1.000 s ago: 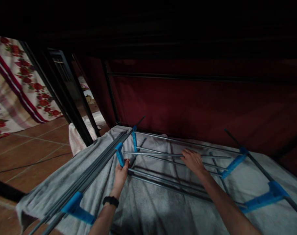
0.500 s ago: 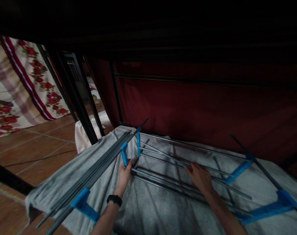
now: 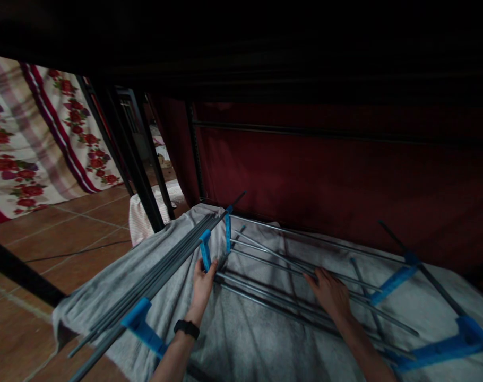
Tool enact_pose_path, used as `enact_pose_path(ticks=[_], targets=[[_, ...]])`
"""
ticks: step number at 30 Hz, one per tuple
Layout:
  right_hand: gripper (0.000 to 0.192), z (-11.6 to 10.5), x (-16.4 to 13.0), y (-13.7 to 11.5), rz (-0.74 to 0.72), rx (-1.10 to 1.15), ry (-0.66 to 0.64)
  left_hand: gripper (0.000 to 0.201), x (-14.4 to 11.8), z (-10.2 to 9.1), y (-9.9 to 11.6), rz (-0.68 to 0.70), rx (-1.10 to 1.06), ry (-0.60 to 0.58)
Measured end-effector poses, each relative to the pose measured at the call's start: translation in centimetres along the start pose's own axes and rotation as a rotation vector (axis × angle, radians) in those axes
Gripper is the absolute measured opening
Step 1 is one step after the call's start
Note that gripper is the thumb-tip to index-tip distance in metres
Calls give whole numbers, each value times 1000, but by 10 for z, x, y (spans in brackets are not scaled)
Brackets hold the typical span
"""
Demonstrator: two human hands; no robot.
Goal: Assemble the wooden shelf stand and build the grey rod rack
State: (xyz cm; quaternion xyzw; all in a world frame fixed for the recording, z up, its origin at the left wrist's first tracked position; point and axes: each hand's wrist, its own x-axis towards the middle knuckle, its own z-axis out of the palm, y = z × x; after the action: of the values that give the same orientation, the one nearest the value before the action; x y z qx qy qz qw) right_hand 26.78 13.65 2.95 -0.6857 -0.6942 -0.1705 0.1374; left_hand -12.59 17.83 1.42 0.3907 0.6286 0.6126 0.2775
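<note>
A frame of grey metal tubes with blue plastic brackets lies on a grey cloth. My left hand (image 3: 204, 284), wearing a dark wristband (image 3: 187, 328), has its fingers and thumb around the lower end of a blue bracket (image 3: 205, 250). On the right, my right hand (image 3: 331, 292) curls over a loose grey tube (image 3: 265, 248) that slants across the thinner rods; its fingertips are partly hidden. More blue brackets (image 3: 395, 284) join the frame at the right, and another bracket (image 3: 144, 326) sits near my left forearm.
Several grey tubes (image 3: 157, 276) lie bundled along the left side. Grey cloth (image 3: 241, 339) covers the surface beneath. A dark red cloth (image 3: 305, 175) hangs behind, black metal posts (image 3: 126, 154) stand at left, and a dark shelf hangs low overhead.
My view has turned slightly left, so the scene sits a little further right. Both hands stay at about the same places on the frame.
</note>
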Motion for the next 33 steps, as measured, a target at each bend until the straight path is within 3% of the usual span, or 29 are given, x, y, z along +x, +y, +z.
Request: enact_pose_path(ticks=[4, 7, 9, 12, 15, 18, 20, 25, 33], targets=[[45, 3, 3, -3, -23, 3, 20, 43, -40, -13, 1, 210, 135, 127], [45, 5, 7, -4, -27, -7, 20, 33, -60, -7, 11, 365, 178, -1], [44, 6, 10, -5, -25, -8, 22, 30, -59, 9, 22, 392, 140, -94], [42, 9, 13, -5, -41, 1, 60, 32, -37, 45, 36, 267, 6, -104], [40, 14, 16, -5, -72, 4, 122, 31, -9, 80, 42, 10, -178, -52], [38, 20, 17, -5, -105, -3, 177, 28, 12, 100, 43, -241, -381, -55], [37, 23, 18, -4, -128, -5, 203, 32, 19, 107, 43, -313, -480, -77], [32, 25, 21, -1, -158, -10, 220, 39, 32, 114, 45, -337, -629, -176], [19, 27, 15, 13, -168, 37, 174, 18, 37, 116, 44, -374, -771, -154]])
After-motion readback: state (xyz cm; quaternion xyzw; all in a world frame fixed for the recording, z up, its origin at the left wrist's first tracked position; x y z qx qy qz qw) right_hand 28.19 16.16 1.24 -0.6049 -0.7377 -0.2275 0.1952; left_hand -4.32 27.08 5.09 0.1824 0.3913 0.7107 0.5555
